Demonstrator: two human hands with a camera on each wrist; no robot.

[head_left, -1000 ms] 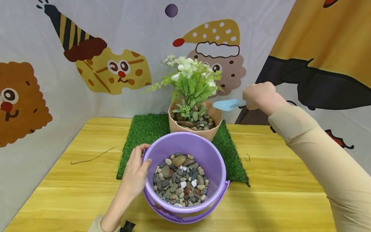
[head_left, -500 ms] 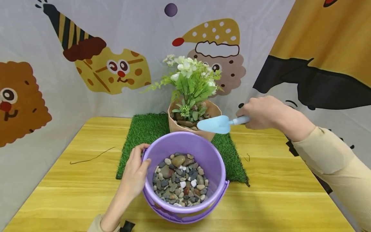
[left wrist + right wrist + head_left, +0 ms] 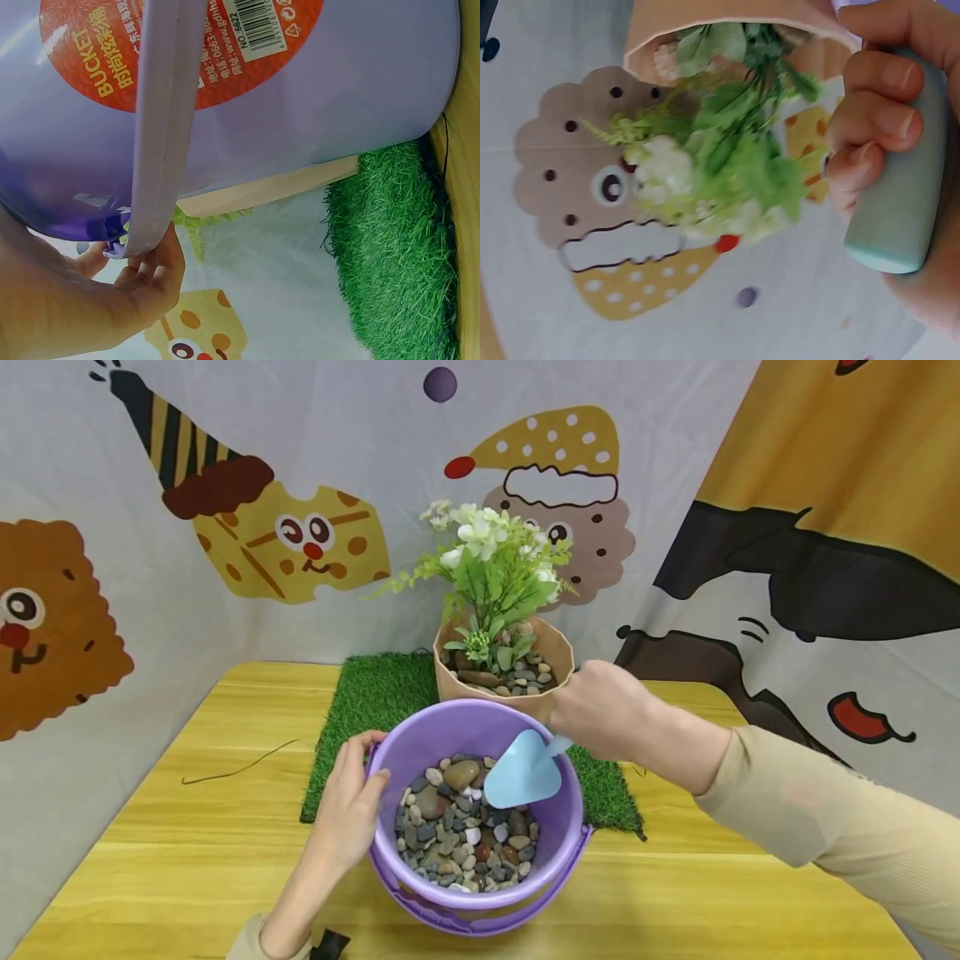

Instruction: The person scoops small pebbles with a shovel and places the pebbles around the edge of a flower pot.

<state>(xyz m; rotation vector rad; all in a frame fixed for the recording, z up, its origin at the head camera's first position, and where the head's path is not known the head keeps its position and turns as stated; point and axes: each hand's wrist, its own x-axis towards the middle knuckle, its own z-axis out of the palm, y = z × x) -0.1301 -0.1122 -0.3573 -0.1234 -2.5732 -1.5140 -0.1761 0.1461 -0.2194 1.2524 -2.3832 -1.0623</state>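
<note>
A purple bucket [image 3: 480, 718] stands on the table with pebbles [image 3: 450, 827] of mixed colours across its bottom. My left hand [image 3: 351, 802] grips its left rim beside the handle joint; curled fingers [image 3: 169, 266] show there in the left wrist view. My right hand [image 3: 600, 710] holds a light blue garden trowel [image 3: 522, 772], its fist wrapped round the trowel's handle [image 3: 904, 187]. The blade is inside the bucket's mouth, tilted down over the pebbles. No stones show on it, and whether its tip touches the pebbles I cannot tell.
Behind the bucket, a tan planter [image 3: 495, 700] holds pebbles and a plant [image 3: 498, 568] with white flowers. Both planter and bucket overlap an artificial grass mat [image 3: 375, 693] on the wooden table [image 3: 187, 843]. A thin dark wire [image 3: 240, 770] lies left. A printed curtain [image 3: 300, 410] hangs behind.
My right hand has come down and left from beside the planter, bringing the trowel over the bucket with its blade turned downward. The left hand and bucket stay put.
</note>
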